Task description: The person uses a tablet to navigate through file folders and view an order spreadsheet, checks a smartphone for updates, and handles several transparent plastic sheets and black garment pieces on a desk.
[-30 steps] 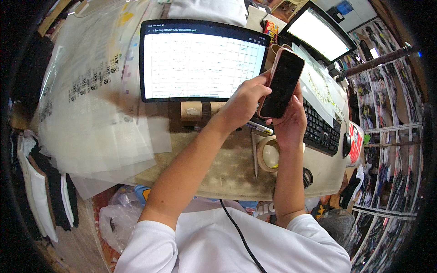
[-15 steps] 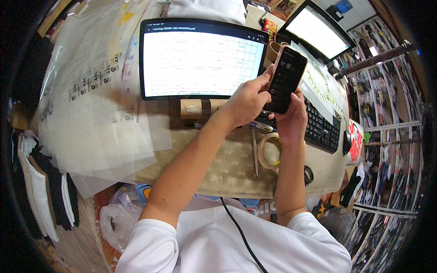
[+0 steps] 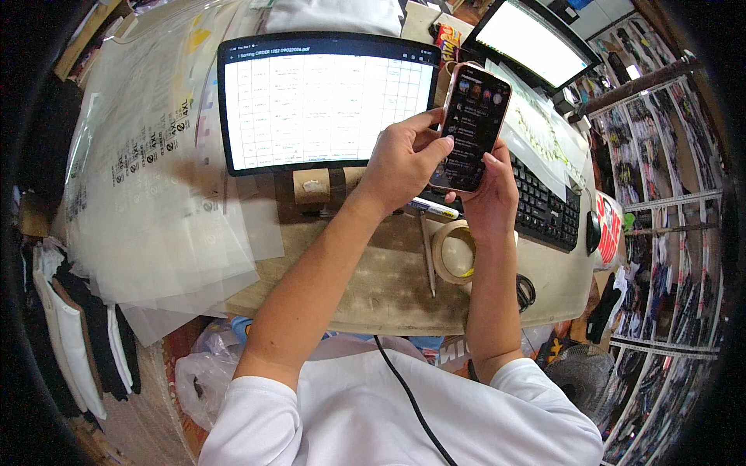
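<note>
I hold a smartphone (image 3: 474, 116) upright above the desk, its dark screen facing me with a list and small round pictures. My right hand (image 3: 495, 194) is closed around its lower right part, thumb along the right edge. At the left edge, my left hand (image 3: 398, 167) grips it, with the thumb on the screen and the fingers partly hidden behind the phone. Behind my left hand stands a tablet (image 3: 330, 105) showing a table on a white page. Below the hands lie a marker (image 3: 433, 208), a thin pen-like stick (image 3: 429, 260) and a roll of tape (image 3: 449, 252).
Clear plastic bags (image 3: 155, 202) are piled on the left. A black keyboard (image 3: 548, 210) and mouse (image 3: 593, 231) lie at the right, below a monitor (image 3: 532, 43). Cardboard tubes (image 3: 312, 189) sit under the tablet. Packed shelves (image 3: 668, 272) line the right side. A black cable (image 3: 408, 384) crosses my shirt.
The phone and both hands sit slightly further left and lower. My left thumb has moved up the screen, which now shows a brighter list. The whole view has shifted a little.
</note>
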Demonstrator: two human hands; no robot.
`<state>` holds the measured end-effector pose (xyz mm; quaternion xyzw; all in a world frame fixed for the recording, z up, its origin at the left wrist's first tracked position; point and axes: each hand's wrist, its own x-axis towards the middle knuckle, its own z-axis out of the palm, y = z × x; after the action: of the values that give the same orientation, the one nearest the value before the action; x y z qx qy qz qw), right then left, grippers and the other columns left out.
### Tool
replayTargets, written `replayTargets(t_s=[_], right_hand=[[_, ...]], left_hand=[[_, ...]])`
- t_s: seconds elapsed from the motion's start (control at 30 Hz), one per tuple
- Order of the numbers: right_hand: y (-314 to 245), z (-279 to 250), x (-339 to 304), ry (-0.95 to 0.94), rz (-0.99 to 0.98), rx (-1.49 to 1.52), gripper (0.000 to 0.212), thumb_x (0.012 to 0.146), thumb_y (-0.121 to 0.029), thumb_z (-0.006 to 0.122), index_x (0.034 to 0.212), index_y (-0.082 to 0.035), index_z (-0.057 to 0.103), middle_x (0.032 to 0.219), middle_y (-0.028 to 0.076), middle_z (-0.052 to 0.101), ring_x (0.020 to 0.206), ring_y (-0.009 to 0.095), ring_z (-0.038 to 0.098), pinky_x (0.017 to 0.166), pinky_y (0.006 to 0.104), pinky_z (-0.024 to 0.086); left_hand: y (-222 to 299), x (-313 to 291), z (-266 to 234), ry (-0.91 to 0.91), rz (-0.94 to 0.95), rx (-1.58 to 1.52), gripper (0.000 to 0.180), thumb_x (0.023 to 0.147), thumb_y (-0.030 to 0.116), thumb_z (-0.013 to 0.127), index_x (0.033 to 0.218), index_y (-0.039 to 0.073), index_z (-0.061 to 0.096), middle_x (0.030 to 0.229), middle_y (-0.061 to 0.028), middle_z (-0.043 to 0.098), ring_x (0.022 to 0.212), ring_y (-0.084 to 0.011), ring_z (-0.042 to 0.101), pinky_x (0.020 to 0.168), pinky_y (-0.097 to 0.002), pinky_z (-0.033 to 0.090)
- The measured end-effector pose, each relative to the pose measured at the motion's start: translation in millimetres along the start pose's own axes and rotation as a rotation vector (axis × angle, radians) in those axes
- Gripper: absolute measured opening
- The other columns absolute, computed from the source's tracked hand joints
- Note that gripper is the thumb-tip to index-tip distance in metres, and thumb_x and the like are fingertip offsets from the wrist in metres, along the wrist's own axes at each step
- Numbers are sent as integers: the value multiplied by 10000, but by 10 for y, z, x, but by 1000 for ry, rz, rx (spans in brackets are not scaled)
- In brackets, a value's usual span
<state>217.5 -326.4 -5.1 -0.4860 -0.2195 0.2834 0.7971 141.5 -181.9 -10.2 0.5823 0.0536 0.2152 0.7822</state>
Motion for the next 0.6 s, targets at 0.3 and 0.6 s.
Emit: replayTargets(t_s=[0.3, 0.6], right_hand=[[-2, -6, 9, -2, 1, 61, 349, 964, -212, 443, 1279, -62, 423, 1143, 157, 628, 838, 214, 711, 501, 316, 622], [-13, -2, 16, -23, -19, 34, 368, 929, -166, 469, 1273, -47, 412, 1100, 173, 631, 812, 215, 709, 474, 302, 617]], left_hand=[[-5, 9, -30, -112, 5, -59, 433, 916, 54, 572, 1335, -51, 544, 987, -105, 702, 821, -106, 665, 715, -259, 581], [-17, 10, -31, -143, 24, -10, 595, 833, -21, 573, 1417, -50, 459, 1009, -97, 702, 896, -132, 660, 842, -277, 546]])
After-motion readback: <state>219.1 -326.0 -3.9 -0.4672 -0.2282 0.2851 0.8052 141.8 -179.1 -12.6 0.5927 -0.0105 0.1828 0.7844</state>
